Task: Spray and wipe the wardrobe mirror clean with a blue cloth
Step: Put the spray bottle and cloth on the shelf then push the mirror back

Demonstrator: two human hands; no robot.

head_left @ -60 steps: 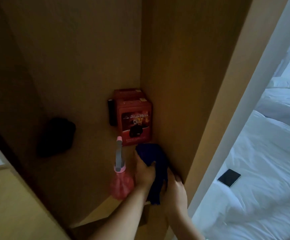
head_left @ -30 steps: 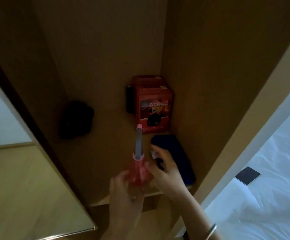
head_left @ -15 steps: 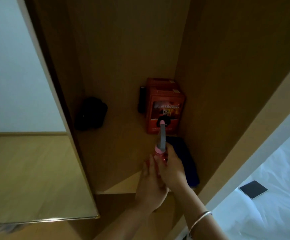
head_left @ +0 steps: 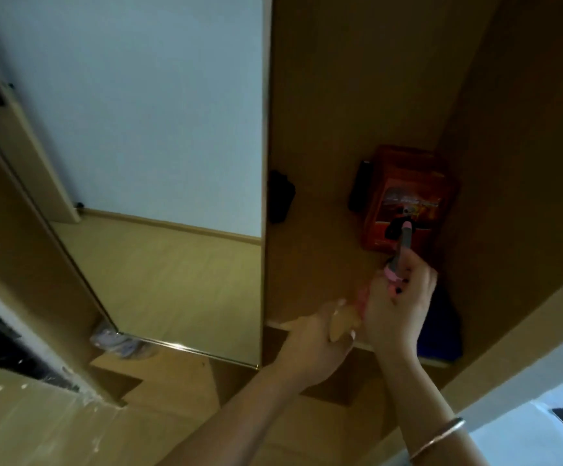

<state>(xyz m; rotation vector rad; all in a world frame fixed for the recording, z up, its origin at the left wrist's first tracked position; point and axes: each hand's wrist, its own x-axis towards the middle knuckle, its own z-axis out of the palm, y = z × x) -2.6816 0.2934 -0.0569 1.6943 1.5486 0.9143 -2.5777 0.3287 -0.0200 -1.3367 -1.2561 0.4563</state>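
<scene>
Both hands on the spray bottle [head_left: 399,264] at the front edge of the wardrobe shelf [head_left: 313,264]. Right hand [head_left: 396,311] has its grip curled round the neck/trigger area, fingers wrapped just under the pink collar. Left hand [head_left: 317,338] cups the pink body from below, fingers bent round it. Nozzle stem sticks up in front of the red box [head_left: 407,196].

Handling, as a guess: bottle is thin plastic, prob light to medium depending on fill, level can't be read. Stiff enough to squeeze w/o crushing, body may be slick if wet. Best hold is the neck under the trigger head, one hand, index free for the trigger; body hold is 2nd best since it's round & smooth.

Blue cloth [head_left: 441,327] lies on the shelf right of the right hand, against the side wall, partly hidden by the wrist. Soft, floppy, v light; bunch it in the palm, no pinch at a corner.

Mirror [head_left: 155,163] is on the door to the left, well apart from the hands, hard & fragile so press flat, not w/ knuckles.

Count: 1 bottle, 1 cloth, 1 mirror, 1 red box (maybe a 2nd behind, unclear), 1 dark cylinder [head_left: 359,186] beside it, 1 dark item [head_left: 281,196] at the shelf's left, 1 bangle [head_left: 439,435] on the right wrist
</scene>
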